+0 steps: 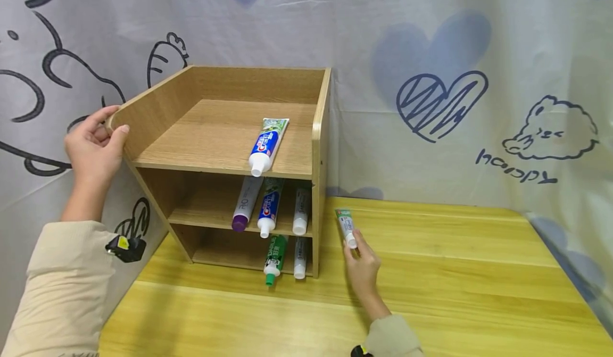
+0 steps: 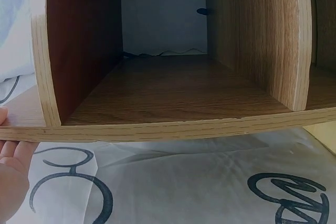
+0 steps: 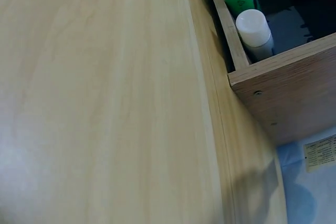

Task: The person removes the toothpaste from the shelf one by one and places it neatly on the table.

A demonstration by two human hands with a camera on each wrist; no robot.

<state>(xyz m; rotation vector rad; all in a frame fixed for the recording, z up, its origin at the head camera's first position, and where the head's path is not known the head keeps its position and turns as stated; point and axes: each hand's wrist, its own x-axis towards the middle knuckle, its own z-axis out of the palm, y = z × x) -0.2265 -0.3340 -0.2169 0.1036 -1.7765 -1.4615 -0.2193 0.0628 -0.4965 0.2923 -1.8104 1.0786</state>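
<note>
My left hand (image 1: 96, 144) grips the front edge of the left side panel of a wooden shelf unit (image 1: 254, 168), with fingers outside and thumb in front. In the left wrist view, part of that hand (image 2: 13, 182) shows at the panel's edge. To the right of the unit, my right hand (image 1: 364, 269) pinches a small white-and-green toothpaste tube (image 1: 346, 226) by its white cap end. The tube points away from me, close over the table. Neither this tube nor the hand shows in the right wrist view.
A blue-and-white Crest tube (image 1: 266, 144) lies on the top board. The middle shelf holds a purple-capped tube (image 1: 246, 200), another Crest tube (image 1: 270, 202) and a white tube (image 1: 300, 210). Below lie a green Darlie tube (image 1: 275, 253) and a white tube (image 1: 300, 258). Printed curtains surround the yellow wooden table (image 1: 455, 272).
</note>
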